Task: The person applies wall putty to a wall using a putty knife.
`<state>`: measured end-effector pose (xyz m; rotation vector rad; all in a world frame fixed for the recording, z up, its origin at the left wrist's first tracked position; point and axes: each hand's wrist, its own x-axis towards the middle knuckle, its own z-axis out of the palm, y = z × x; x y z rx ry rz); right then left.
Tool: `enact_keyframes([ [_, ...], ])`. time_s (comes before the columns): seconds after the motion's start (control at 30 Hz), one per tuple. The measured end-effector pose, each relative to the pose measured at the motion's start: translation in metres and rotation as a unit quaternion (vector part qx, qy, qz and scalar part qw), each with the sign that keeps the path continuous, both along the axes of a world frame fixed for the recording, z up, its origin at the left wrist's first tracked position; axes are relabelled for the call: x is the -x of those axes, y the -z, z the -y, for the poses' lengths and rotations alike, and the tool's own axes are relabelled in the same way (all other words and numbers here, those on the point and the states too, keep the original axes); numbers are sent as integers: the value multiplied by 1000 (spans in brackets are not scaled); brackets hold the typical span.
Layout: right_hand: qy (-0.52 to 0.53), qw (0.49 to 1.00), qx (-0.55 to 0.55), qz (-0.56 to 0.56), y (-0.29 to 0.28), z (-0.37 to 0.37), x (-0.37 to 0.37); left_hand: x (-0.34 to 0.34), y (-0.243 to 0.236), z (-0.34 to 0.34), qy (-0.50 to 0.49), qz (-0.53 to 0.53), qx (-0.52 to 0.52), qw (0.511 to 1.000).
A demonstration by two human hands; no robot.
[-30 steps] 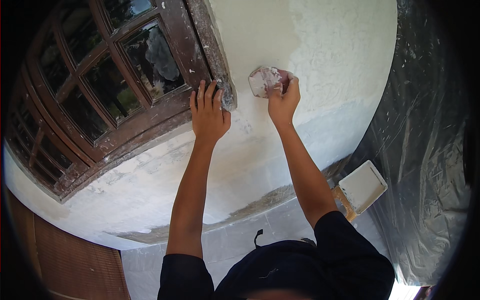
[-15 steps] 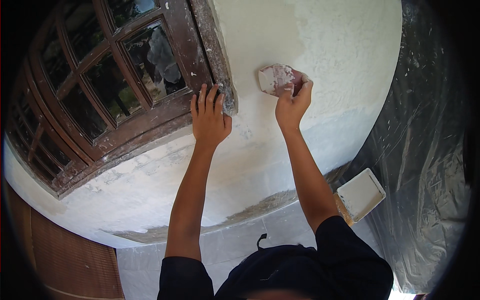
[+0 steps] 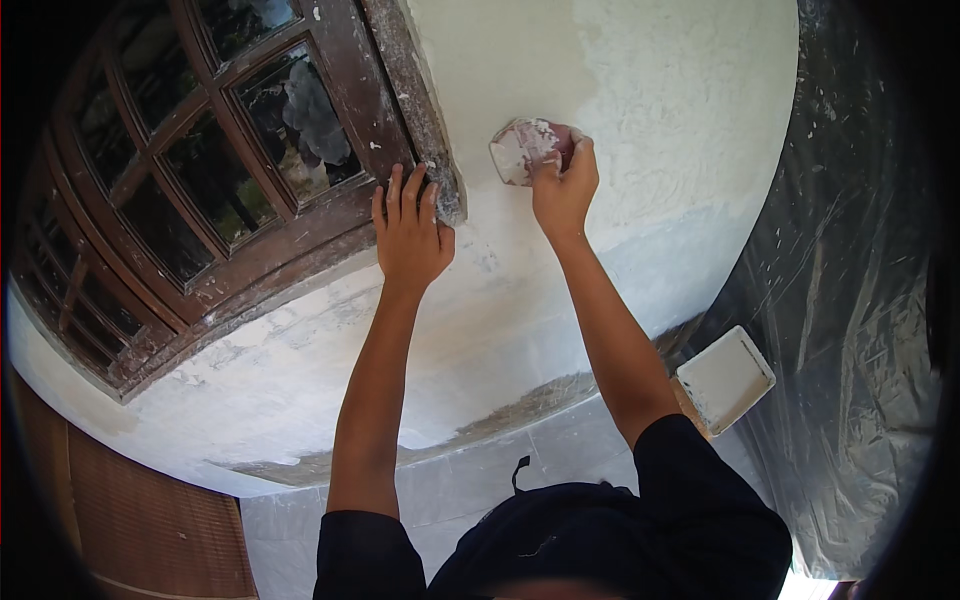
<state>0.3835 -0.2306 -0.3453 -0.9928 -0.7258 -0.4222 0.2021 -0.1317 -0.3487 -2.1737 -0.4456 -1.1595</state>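
Note:
My right hand (image 3: 567,192) grips a flat reddish putty spreader (image 3: 527,152), its face smeared with white paste. The spreader is against the cream wall (image 3: 510,60), just right of the window frame. Smooth and rough patches of coating show on the wall around it. My left hand (image 3: 411,238) lies on the lower right corner of the brown wooden window frame (image 3: 372,140), fingers outstretched and holding nothing. White splashes mark the frame.
A white rectangular tray (image 3: 728,378) of pale paste stands low on the right. Dark plastic sheeting (image 3: 810,330) hangs beyond it. Grey tiles (image 3: 450,500) cover the floor, and a brown woven panel (image 3: 150,510) stands at lower left.
My right hand has moved the spreader left and slightly upward along the wall, toward the window frame. My left hand stays on the frame's corner.

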Motion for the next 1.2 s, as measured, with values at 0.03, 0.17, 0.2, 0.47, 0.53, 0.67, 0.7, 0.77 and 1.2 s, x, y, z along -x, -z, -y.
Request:
enact_keyframes([
  [0.03,9,995,-42,-88,-4,3,-4,0,0,0,-3,-1,-1,1000],
  [0.17,-33,994,-90,-58,2,7,8,3,2,-3,-11,0,-12,1000],
  [0.2,-25,999,-26,30,6,6,13,2,1,-2,-7,-2,-9,1000],
  [0.47,16,991,-106,-74,7,-2,0,2,2,-2,-8,-8,-7,1000],
  [0.53,-11,996,-76,48,5,0,14,2,0,-2,-4,-11,-7,1000],
  [0.67,41,996,-51,-68,7,-5,-3,-1,1,-1,4,-12,-7,1000],
  [0.7,57,986,-74,-140,8,1,-12,0,2,-2,4,-11,-11,1000],
  [0.77,44,971,-104,-210,12,2,-12,2,3,-3,-9,-15,-15,1000],
  [1.2,-29,999,-47,-1,2,1,24,3,1,-3,-16,-16,-19,1000],
])
